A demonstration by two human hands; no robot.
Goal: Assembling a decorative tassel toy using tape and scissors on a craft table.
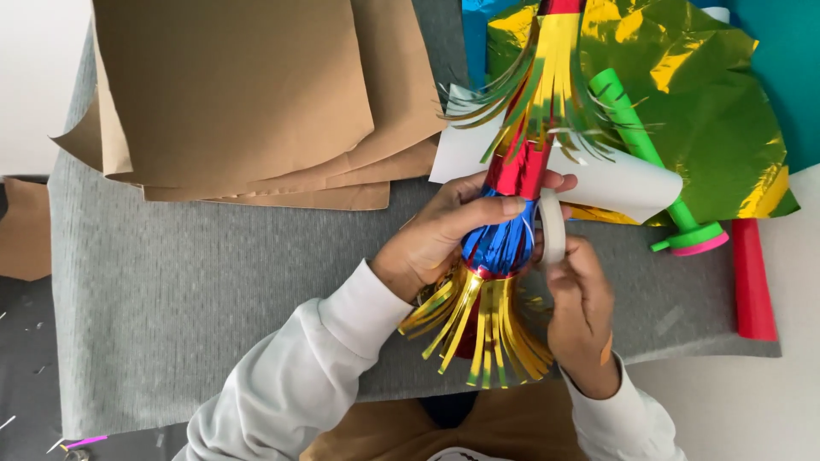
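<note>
Two hands hold a shiny fringed cone (pixel 511 213) over the grey cloth (pixel 213 282): my left hand (pixel 436 239) wraps its fingers round the blue part, and my right hand (pixel 581 312) pinches a white tape roll (pixel 552 225) against it. I think it's best to grip firmly and pull the tape flat. Brown paper (pixel 239 94) lies far left, green foil (pixel 709 102) and a green tube (pixel 649 154) far right.
</note>
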